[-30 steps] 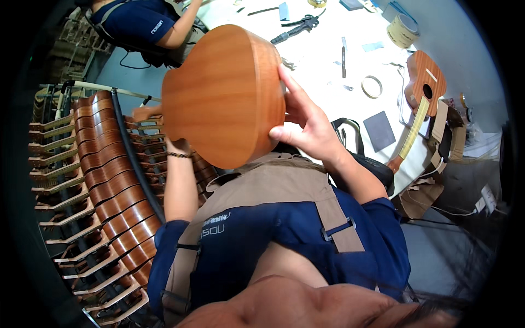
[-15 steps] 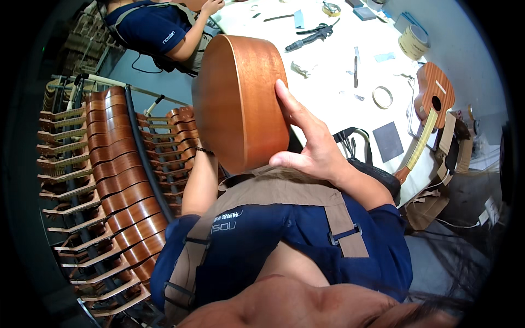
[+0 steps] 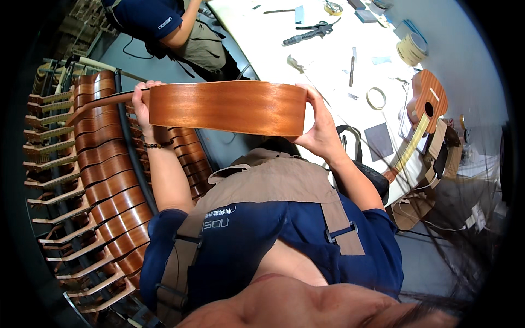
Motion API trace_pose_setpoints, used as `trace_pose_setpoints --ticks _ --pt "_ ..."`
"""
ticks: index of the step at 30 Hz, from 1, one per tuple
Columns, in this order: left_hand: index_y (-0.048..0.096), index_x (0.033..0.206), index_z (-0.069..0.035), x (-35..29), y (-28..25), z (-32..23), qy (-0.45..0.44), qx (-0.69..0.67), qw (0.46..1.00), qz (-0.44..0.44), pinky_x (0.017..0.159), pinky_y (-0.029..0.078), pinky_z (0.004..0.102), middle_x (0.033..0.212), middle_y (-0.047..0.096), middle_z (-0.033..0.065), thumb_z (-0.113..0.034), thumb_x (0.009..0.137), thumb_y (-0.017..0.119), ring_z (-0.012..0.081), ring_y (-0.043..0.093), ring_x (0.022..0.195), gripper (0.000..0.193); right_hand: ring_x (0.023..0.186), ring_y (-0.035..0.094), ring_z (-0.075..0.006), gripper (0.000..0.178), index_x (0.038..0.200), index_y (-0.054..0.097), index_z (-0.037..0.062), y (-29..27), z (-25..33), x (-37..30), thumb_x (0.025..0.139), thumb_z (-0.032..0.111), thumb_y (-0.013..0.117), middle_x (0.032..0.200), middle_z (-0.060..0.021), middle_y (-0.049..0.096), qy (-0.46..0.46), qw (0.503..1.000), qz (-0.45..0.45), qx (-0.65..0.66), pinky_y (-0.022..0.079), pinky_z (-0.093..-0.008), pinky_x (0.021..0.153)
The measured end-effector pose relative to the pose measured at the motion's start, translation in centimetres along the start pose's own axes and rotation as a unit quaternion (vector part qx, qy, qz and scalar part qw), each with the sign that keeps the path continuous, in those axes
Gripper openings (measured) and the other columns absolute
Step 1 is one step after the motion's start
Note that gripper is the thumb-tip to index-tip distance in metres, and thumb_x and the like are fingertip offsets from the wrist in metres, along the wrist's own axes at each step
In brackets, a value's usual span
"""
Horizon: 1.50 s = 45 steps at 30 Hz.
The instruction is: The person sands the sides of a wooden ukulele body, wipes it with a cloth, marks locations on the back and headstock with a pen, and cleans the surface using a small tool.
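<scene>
Across my chest I hold a brown wooden ukulele (image 3: 227,108) level, with its curved side facing up toward me. Its neck points left, over the rack. My left hand (image 3: 142,106) is wrapped round the neck where it joins the body; a beaded bracelet sits on that wrist. At the opposite end, my right hand (image 3: 321,123) grips the rounded tail, thumb at the near edge and fingers at the far edge. The instrument's top and back are mostly out of sight. A second ukulele (image 3: 428,97) lies face up at the table's right side.
On my left stands a rack (image 3: 117,90) packed with several ukuleles. The white table (image 3: 322,71) holds an air gun (image 3: 309,34), a tape ring (image 3: 376,98), a dark square sheet (image 3: 378,141) and a large tape roll (image 3: 412,49). A co-worker (image 3: 164,27) is at the far left.
The ukulele has turned from upright to level, its neck now showing at the left. My left hand has come into view on the neck; my right hand has closed round the tail.
</scene>
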State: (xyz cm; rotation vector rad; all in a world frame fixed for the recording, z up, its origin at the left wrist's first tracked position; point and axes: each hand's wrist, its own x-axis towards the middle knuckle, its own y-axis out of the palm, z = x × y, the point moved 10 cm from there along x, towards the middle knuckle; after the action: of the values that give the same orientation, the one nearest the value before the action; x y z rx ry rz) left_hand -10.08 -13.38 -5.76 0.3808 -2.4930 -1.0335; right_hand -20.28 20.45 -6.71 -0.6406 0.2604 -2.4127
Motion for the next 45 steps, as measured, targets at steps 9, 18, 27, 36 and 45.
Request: trace_pose_setpoints --ticks 9,18,27,36,45 --pt "0.061 0.084 -0.01 -2.8 3.1 -3.5 0.034 0.031 0.995 -0.088 0.084 0.05 0.0392 0.086 0.066 0.0078 -0.022 0.093 0.052 0.0225 0.062 0.09 0.018 0.113 0.051 -0.024 0.086 0.13 0.038 0.0055 1.2 -0.9 0.6 0.06 0.022 0.085 0.122 -0.0109 0.051 0.006 0.998 0.033 0.058 0.039 -0.0367 0.098" --pt "0.048 0.087 -0.009 -5.1 5.8 -6.5 0.12 0.118 0.978 -0.119 0.076 0.054 0.0374 0.086 0.064 0.0107 -0.019 0.092 0.054 0.0228 0.063 0.084 0.013 0.111 0.052 -0.0237 0.083 0.127 0.039 0.0044 2.7 -2.4 1.3 0.06 0.02 0.085 0.122 -0.0112 0.05 0.02 0.991 0.067 0.113 0.038 -0.0362 0.098" --pt "0.045 0.086 -0.009 -7.1 8.2 -7.9 0.163 0.294 0.931 -0.145 0.077 0.052 0.0372 0.084 0.061 0.0096 -0.018 0.093 0.05 0.0219 0.061 0.085 0.013 0.114 0.05 -0.0227 0.084 0.129 0.037 0.0025 5.2 -5.6 1.6 0.061 0.017 0.084 0.124 -0.0121 0.049 0.031 0.987 0.103 0.118 0.04 -0.0337 0.096" --pt "0.051 0.084 -0.005 -13.0 7.6 -9.2 0.231 0.348 0.865 -0.276 0.065 0.051 0.0286 0.077 0.065 0.0118 -0.013 0.084 0.066 0.0144 0.062 0.07 0.017 0.109 0.051 -0.0225 0.075 0.124 0.039 0.0018 13.4 -8.4 -0.7 0.061 0.01 0.078 0.117 -0.0107 0.052 0.086 0.95 0.221 0.205 0.039 -0.0319 0.094" --pt "0.047 0.089 -0.007 -28.0 7.3 -14.6 0.343 0.358 0.745 -0.445 0.061 0.052 0.0291 0.073 0.057 0.0051 -0.009 0.082 0.068 0.0155 0.061 0.065 0.022 0.116 0.046 -0.0213 0.068 0.13 0.036 0.005 22.3 -6.2 -7.5 0.074 0.02 0.071 0.124 -0.0104 0.046 -0.013 0.914 0.354 0.197 0.036 -0.0343 0.098"
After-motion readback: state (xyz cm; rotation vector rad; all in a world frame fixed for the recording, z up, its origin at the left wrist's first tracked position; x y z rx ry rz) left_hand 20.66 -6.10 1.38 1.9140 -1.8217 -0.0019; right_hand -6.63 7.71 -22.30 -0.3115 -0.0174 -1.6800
